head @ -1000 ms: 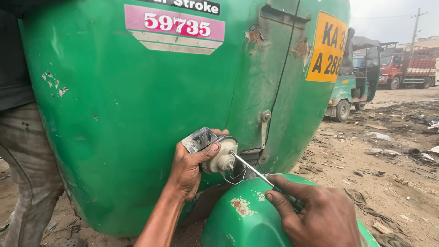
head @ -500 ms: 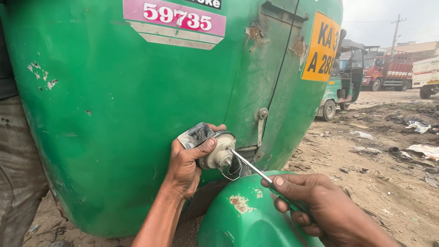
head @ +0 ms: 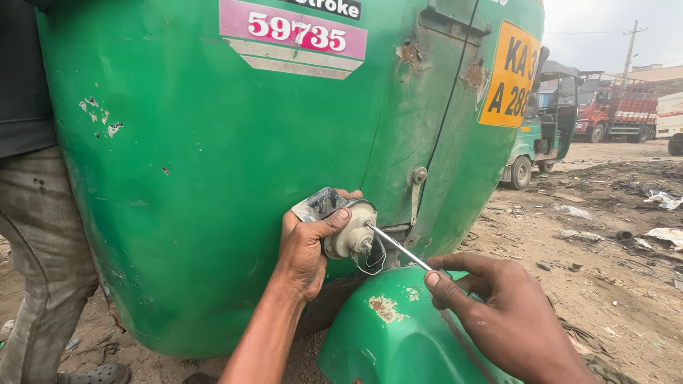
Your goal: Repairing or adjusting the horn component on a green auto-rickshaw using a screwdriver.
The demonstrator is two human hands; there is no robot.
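Note:
My left hand (head: 306, 245) grips a small round lamp housing (head: 350, 231) with a metal bracket, pressing it against the lower rear of a green three-wheeler body (head: 213, 178). A thin metal screwdriver shaft (head: 398, 247) runs from the housing's centre down to my right hand (head: 498, 313), which holds its handle; the handle is hidden in my fingers. My right hand rests over a green rounded mudguard (head: 391, 334) with rust spots. A loose wire loops under the housing.
A person in a dark top and dusty trousers (head: 39, 235) stands at the left. Another green three-wheeler (head: 544, 124) and a red truck (head: 615, 110) are parked behind on littered dirt ground (head: 612, 242).
The view has shifted slightly and drawn closer. Both hands keep their hold on the housing and the screwdriver; my right hand has turned a little on the handle.

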